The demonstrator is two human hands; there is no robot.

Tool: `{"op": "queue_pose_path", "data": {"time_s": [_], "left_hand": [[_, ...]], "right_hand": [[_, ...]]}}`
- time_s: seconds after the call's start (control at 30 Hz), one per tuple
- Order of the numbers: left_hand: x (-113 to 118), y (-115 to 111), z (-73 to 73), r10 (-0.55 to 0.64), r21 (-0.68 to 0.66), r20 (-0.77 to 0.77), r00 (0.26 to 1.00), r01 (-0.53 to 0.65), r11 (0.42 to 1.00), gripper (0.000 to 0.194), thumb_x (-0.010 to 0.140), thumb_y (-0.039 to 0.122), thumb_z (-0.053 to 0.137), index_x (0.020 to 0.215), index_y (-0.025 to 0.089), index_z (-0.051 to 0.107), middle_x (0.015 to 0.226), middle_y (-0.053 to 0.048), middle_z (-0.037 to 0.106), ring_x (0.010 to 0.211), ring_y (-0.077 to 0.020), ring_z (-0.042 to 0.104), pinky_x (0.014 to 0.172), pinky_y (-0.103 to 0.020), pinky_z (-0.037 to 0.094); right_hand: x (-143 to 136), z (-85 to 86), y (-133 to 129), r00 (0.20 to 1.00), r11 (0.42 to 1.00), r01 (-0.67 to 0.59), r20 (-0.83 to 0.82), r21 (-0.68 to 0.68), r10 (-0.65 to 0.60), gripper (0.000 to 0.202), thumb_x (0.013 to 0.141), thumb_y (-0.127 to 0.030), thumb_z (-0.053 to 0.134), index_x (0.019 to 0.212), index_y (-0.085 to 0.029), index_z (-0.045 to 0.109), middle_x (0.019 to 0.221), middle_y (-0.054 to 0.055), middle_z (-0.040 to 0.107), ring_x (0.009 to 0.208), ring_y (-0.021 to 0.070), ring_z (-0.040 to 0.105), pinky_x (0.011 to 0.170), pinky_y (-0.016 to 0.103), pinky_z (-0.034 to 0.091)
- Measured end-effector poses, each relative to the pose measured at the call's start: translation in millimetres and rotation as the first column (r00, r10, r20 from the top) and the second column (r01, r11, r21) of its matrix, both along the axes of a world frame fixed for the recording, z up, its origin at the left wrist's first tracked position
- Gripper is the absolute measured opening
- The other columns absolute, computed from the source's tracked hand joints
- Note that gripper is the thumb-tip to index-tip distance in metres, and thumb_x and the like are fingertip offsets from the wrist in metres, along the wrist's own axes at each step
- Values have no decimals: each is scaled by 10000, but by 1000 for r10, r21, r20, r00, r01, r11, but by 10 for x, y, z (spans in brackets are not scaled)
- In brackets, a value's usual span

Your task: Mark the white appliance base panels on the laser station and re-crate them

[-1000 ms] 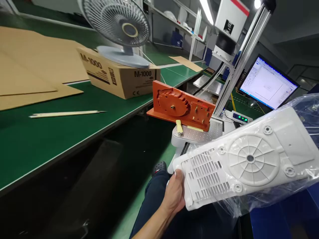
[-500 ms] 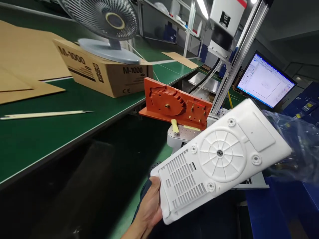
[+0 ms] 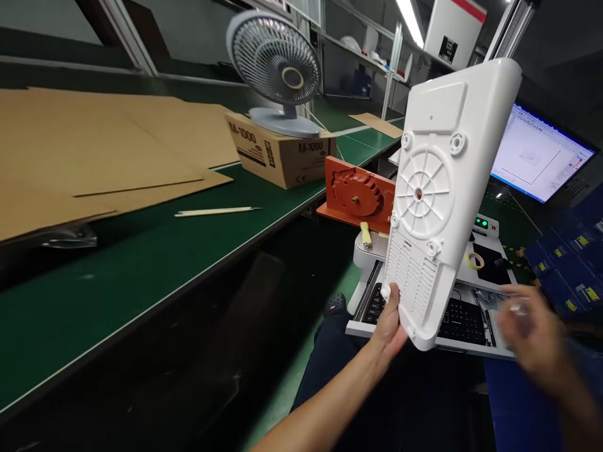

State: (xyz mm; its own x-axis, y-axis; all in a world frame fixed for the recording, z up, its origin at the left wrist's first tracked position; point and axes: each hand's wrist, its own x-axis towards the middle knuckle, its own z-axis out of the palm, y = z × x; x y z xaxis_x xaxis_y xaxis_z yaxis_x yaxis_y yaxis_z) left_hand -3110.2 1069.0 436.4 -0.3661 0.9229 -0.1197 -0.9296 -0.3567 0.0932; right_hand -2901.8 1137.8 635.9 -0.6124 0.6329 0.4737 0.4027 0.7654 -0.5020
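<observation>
My left hand [image 3: 389, 326] grips the lower end of a long white plastic cover [image 3: 438, 276], its thumb over the near edge. The cover is held up at a steep tilt. Its face has a round ribbed boss [image 3: 425, 174], screw posts and a field of vent slots. My right hand [image 3: 532, 326] is smeared by motion, to the right of the cover and above the drawer's right end. Something shiny shows at its palm, too blurred to name. Behind the cover stands an orange fixture [image 3: 353, 191] with a toothed round recess, partly hidden by the cover.
A desk fan [image 3: 277, 69] stands on an M-1000 carton [image 3: 282, 154] on the green bench [image 3: 188, 263]. Flat cardboard [image 3: 117, 150] and a pointed stick [image 3: 217, 211] lie there. A keyboard [image 3: 464, 321], a tape roll [image 3: 475, 261] and a monitor [image 3: 541, 154] are at right.
The white cover has swung from a slant to nearly upright in my left hand. The clear plastic at its far end is gone from there. My right hand has come into view.
</observation>
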Motion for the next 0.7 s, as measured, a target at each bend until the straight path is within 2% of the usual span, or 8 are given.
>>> {"op": "queue_pose_path", "data": {"time_s": [0.1,0.2,0.27,0.33,0.43,0.57,0.63,0.7], "left_hand": [[235,101,140,-2,7,-36,999,3,1000,830,1057,649,593,1711,162,440,1535,-180,700,1470,-336,643,1316,-483,459],[408,128,208,-52,6,-123,991,53,999,903,987,782,600,1610,130,554,1509,-225,703,1472,-373,632,1280,-509,494],[437,86,160,-147,-99,-230,962,127,987,908,944,814,648,1514,108,609,1421,-266,732,1402,-392,681,1236,-536,526],[361,-10,47,-237,-293,-400,885,121,948,874,886,757,786,1461,124,601,1324,-269,753,1285,-392,744,1178,-580,558],[13,-221,-115,-198,-403,-751,630,-200,893,878,769,648,952,1430,204,582,1339,-213,729,1289,-378,724,1191,-641,528],[-713,-500,-4,154,-27,-964,219,-652,758,964,794,559,958,1570,351,424,1647,-180,503,1453,-373,620,1184,-633,551],[-1011,-599,166,303,218,-953,-9,-718,661,1162,737,501,1015,1647,418,296,1751,-156,376,1571,-376,509,1243,-623,506],[-1172,-668,324,322,387,-919,-228,-682,620,1142,696,477,1044,1624,378,387,1767,-138,376,1647,-385,401,1342,-646,373]], "right_hand": [[-450,-327,-87,999,985,-29,12,-169,32,567,784,-596,901,1198,-237,757,1107,89,815,948,299,782,778,389,653],[-798,-609,-150,973,973,111,-177,-204,-148,515,800,-619,877,1105,-216,776,1055,108,832,934,333,794,795,423,636],[-827,-680,-138,946,978,191,-249,-82,-206,403,861,-577,840,1022,-215,771,956,88,821,841,308,778,738,398,595],[-678,-642,-54,959,971,191,-236,141,-155,279,926,-480,809,884,-221,713,826,54,763,747,259,723,680,361,529],[-232,-458,158,994,870,65,-107,489,-14,275,996,-304,764,782,-233,606,709,9,638,684,201,613,673,337,448],[389,-252,360,982,728,-171,172,664,73,172,992,-142,705,860,-222,630,717,-10,599,712,192,556,714,339,403],[571,-239,375,957,712,-247,283,657,71,156,991,-115,647,873,-216,643,726,-5,597,740,201,552,710,348,381],[646,-287,346,935,720,-292,345,630,77,189,982,-92,599,846,-214,644,718,-1,589,744,202,543,689,359,353]]}}
